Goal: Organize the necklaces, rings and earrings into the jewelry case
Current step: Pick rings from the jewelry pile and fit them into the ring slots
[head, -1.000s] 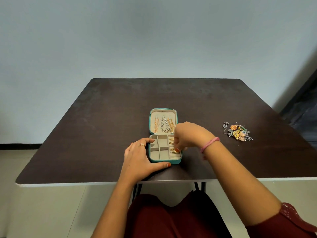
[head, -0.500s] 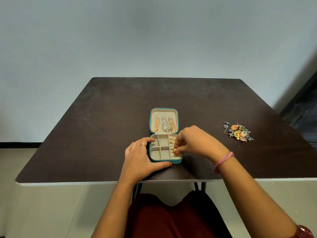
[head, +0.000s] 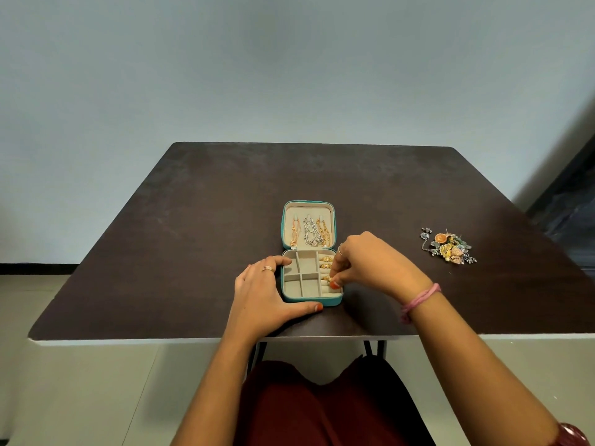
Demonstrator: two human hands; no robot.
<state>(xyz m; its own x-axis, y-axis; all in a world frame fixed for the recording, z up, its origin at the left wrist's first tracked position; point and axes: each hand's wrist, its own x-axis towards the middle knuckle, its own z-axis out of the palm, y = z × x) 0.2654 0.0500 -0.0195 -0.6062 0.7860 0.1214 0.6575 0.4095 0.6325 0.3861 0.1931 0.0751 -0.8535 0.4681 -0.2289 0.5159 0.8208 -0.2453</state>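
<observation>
A small teal jewelry case [head: 308, 302] lies open on the dark table [head: 193, 236]. Three necklaces [head: 310, 233] hang in its lid. Gold rings [head: 325, 263] sit in the right side of the tray. The right hand [head: 367, 263] pinches one gold ring [head: 327, 279] there, fingers [head: 335, 284] curled together on it. The left hand [head: 262, 296] rests flat against the case's left side, fingers spread. A pile of earrings [head: 449, 246] lies well apart on the right.

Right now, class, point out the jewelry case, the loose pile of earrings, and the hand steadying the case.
jewelry case [head: 333, 220]: head view, teal rim of the open lid.
pile of earrings [head: 448, 246]: head view, middle of the cluster.
left hand [head: 261, 292]: head view, back of the hand.
</observation>
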